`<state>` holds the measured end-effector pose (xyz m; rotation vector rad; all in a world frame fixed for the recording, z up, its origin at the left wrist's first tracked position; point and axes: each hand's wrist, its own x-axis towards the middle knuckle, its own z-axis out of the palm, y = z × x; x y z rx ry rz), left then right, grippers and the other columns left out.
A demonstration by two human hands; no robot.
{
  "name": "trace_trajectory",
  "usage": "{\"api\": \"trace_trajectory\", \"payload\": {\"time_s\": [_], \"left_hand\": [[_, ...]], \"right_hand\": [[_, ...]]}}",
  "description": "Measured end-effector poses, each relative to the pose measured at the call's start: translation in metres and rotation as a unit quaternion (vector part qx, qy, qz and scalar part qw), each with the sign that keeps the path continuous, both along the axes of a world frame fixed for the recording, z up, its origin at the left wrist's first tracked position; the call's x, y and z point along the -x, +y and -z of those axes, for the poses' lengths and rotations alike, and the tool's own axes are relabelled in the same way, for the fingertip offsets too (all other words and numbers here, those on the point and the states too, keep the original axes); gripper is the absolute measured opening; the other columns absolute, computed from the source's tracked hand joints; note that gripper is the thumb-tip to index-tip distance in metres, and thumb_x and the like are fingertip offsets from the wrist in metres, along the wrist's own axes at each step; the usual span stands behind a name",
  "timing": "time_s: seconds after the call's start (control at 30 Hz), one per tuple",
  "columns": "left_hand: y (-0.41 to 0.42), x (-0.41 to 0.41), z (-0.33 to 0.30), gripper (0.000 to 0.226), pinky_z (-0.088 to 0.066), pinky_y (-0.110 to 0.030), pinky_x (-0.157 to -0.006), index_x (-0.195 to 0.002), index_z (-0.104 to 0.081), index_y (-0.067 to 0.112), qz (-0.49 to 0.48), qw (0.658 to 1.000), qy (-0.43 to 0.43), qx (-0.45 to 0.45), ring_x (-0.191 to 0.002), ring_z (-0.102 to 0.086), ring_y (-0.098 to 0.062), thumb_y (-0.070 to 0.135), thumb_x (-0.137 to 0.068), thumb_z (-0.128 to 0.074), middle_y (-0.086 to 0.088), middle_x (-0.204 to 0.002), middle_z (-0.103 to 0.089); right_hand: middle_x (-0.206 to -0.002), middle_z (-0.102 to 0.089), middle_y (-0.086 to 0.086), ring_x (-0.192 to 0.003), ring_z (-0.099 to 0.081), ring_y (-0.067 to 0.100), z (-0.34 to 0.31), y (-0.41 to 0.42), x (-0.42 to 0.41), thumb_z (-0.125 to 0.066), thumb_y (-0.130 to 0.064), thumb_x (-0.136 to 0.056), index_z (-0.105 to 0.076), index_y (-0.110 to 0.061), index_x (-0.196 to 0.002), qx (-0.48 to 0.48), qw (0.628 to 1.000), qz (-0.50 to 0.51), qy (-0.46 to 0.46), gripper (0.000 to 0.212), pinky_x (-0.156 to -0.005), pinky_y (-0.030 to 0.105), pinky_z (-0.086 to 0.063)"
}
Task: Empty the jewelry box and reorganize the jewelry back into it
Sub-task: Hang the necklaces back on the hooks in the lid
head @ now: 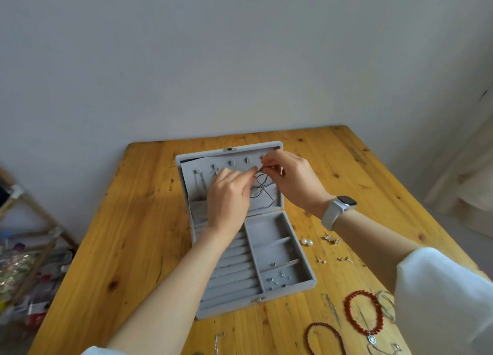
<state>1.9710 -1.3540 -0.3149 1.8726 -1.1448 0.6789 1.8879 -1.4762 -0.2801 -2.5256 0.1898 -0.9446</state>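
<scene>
Hands (left [229, 194], right [290, 178]) pinching dark cord [262, 186] over box lid [186, 168], table edge [80, 248] well apart

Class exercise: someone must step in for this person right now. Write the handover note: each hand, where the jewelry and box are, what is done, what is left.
Left hand and right hand both pinch the dark cord necklace at the hooks inside the lid of the open grey jewelry box.
Done: a chain hangs in the lid; small studs lie in the near right compartment.
Left: hang the cord, then box the pearl earrings, red bead bracelet, dark bead strand and other small pieces lying on the table.
</scene>
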Motion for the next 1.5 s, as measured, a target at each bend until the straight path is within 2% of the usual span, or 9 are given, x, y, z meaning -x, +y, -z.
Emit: {"api": "trace_trajectory", "payload": {"time_s": [0.13,0.43,0.77,0.9,1.0,1.07,1.17,1.33,1.5], "left_hand": [[-0.002,0.0,-0.004,0.013,-0.046,-0.026,-0.053,-0.088,-0.071,0.008,-0.082,0.993,0.073,0.046,-0.063,-0.062,-0.023,0.016,-0.08,-0.064,-0.005,-0.07,-0.069],[-0.021,-0.01,-0.01,0.01,-0.027,-0.018,-0.045,-0.071,-0.065,0.015,-0.203,0.975,0.076,0.057,-0.052,-0.059,-0.019,0.018,-0.074,-0.074,0.002,-0.065,-0.065],[-0.025,-0.016,0.01,0.012,-0.029,-0.02,-0.043,-0.066,-0.065,0.014,-0.222,0.975,0.023,0.019,-0.051,-0.058,-0.022,0.015,-0.069,-0.077,-0.001,-0.066,-0.064],[-0.018,-0.013,0.022,0.011,-0.038,-0.026,-0.043,-0.074,-0.07,0.012,-0.221,0.975,-0.017,-0.013,-0.063,-0.06,-0.025,0.01,-0.067,-0.078,-0.005,-0.079,-0.062],[-0.009,-0.009,0.031,0.018,-0.044,-0.031,-0.051,-0.087,-0.071,0.011,-0.2,0.977,-0.071,-0.023,-0.073,-0.056,-0.025,0.009,-0.07,-0.076,-0.006,-0.085,-0.063],[-0.002,-0.005,0.038,0.021,-0.044,-0.035,-0.061,-0.097,-0.069,0.012,-0.182,0.978,-0.094,-0.029,-0.081,-0.049,-0.023,0.011,-0.077,-0.068,-0.007,-0.096,-0.063],[0.014,0.004,0.045,0.022,-0.038,-0.035,-0.07,-0.105,-0.066,0.012,-0.163,0.979,-0.115,-0.032,-0.089,-0.047,-0.023,0.012,-0.084,-0.057,-0.008,-0.105,-0.062],[0.031,0.007,0.057,0.028,-0.036,-0.036,-0.072,-0.107,-0.065,0.012,-0.167,0.973,-0.115,-0.114,-0.091,-0.053,-0.022,0.008,-0.083,-0.051,0.0,-0.107,-0.067],[0.029,0.007,0.054,0.03,-0.032,-0.035,-0.071,-0.107,-0.066,0.014,-0.194,0.962,-0.118,-0.153,-0.089,-0.052,-0.024,0.008,-0.077,-0.059,-0.001,-0.102,-0.067]], "right_hand": [[-0.087,-0.066,0.006,-0.067,-0.05,0.012,0.01,0.003,-0.009,-0.057,-0.009,-0.087,-0.066,-0.007,-0.095,-0.006,0.999,0.033,0.005,0.012,-0.063,0.035,-0.05],[-0.09,-0.064,0.01,-0.074,-0.058,0.025,0.015,0.016,-0.043,-0.052,-0.012,-0.09,-0.061,-0.003,-0.091,-0.1,0.981,0.148,-0.073,0.012,-0.063,0.032,-0.044],[-0.06,-0.056,0.009,-0.043,-0.048,0.029,0.038,0.014,-0.053,-0.052,-0.009,-0.079,-0.057,-0.003,-0.067,0.019,0.976,0.196,-0.09,0.014,-0.04,0.023,-0.025],[-0.077,-0.061,0.011,-0.054,-0.057,0.03,0.051,0.014,-0.038,-0.057,-0.007,-0.083,-0.065,-0.005,-0.089,0.033,0.988,0.138,-0.068,0.011,-0.039,0.027,-0.037],[-0.105,-0.061,0.009,-0.075,-0.062,0.029,0.058,0.016,-0.022,-0.054,-0.012,-0.09,-0.056,-0.008,-0.116,-0.056,0.99,0.121,-0.036,0.027,-0.057,0.034,-0.048],[-0.114,-0.059,0.007,-0.088,-0.061,0.027,0.062,0.017,-0.014,-0.054,-0.017,-0.09,-0.051,-0.009,-0.119,-0.077,0.989,0.121,-0.026,0.03,-0.063,0.032,-0.047],[-0.106,-0.058,0.014,-0.095,-0.054,0.026,0.069,0.018,-0.005,-0.053,-0.023,-0.087,-0.048,-0.01,-0.113,0.04,0.99,0.116,-0.074,0.03,-0.055,0.028,-0.047],[-0.075,-0.058,0.006,-0.072,-0.041,0.02,0.082,0.011,0.005,-0.057,-0.011,-0.084,-0.059,-0.009,-0.111,0.24,0.969,0.02,-0.05,0.027,-0.053,0.032,-0.043],[-0.06,-0.057,-0.002,-0.058,-0.053,0.02,0.077,0.01,-0.004,-0.067,-0.014,-0.074,-0.068,-0.015,-0.089,0.297,0.954,0.042,0.003,0.015,-0.042,0.026,-0.038]]}}
